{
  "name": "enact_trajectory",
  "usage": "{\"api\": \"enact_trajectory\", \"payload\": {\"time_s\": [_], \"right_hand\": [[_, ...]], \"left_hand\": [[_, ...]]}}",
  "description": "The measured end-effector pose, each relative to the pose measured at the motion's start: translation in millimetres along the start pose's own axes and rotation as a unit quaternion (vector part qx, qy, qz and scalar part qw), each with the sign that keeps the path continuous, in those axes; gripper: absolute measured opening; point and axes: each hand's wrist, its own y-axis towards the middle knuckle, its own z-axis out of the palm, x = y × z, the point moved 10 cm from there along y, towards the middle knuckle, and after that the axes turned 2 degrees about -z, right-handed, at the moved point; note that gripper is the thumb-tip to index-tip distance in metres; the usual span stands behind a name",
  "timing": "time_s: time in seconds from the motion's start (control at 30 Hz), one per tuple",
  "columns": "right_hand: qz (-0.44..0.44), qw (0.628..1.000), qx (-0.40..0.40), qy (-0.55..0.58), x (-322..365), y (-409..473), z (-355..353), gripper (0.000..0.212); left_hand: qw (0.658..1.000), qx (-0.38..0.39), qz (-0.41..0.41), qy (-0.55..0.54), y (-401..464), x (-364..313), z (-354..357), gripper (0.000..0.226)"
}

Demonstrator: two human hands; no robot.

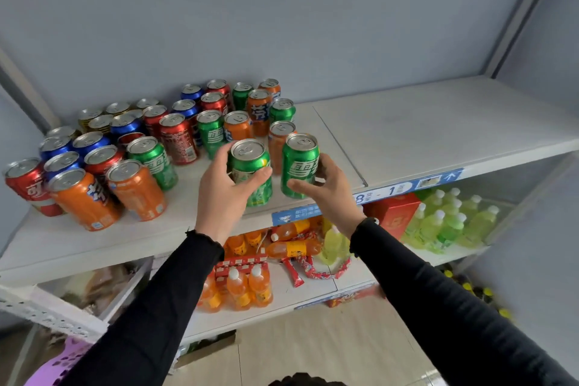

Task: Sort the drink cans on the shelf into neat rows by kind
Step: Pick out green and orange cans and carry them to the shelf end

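Note:
Many upright drink cans stand mixed on the left half of the white top shelf (pixel 438 135): green, orange, red, blue and gold. My left hand (pixel 224 189) grips a green can (pixel 250 166) near the shelf's front edge, thumb across its front. My right hand (pixel 326 188) holds a second green can (pixel 299 166) just to the right, fingers curled behind it, thumb in front. An orange can (pixel 279 141) stands right behind the two. Another green can (pixel 153 160) and two orange cans (pixel 136 188) (pixel 83 197) stand at front left.
The right half of the top shelf is bare. The shelf below holds orange drink bottles (pixel 247 288), a red box (pixel 393 213), yellow-green bottles (pixel 451 219) and red candy strips (pixel 313 269). A grey wall rises behind; a shelf upright (pixel 513 28) stands at right.

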Motion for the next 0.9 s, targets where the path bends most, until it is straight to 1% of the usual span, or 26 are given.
{"api": "enact_trajectory", "payload": {"time_s": [0.13,0.23,0.4,0.5,0.67,0.9], "right_hand": [[0.009,0.999,-0.035,0.01,-17.3,-12.6,-99.0,0.054],[0.019,0.998,-0.062,-0.01,-33.9,-22.7,-183.7,0.055],[0.022,0.994,-0.097,-0.042,-57.1,-28.2,-323.4,0.06],[0.024,0.993,-0.109,-0.041,-61.8,-23.3,-386.9,0.058],[0.019,0.991,-0.126,-0.04,-67.8,-4.1,-460.1,0.055],[0.017,0.989,-0.147,-0.029,-90.6,49.2,-518.6,0.052]], "left_hand": [[0.998,0.049,0.017,-0.021,0.8,-41.0,91.0,0.067],[0.996,0.074,0.016,-0.039,-1.2,-71.8,166.6,0.064],[0.993,0.097,0.016,-0.06,-4.1,-121.9,286.0,0.058],[0.991,0.11,0.015,-0.072,-1.2,-147.5,341.8,0.056],[0.988,0.13,0.018,-0.079,17.1,-176.0,410.4,0.052],[0.984,0.153,0.034,-0.09,71.7,-189.7,483.0,0.055]]}}
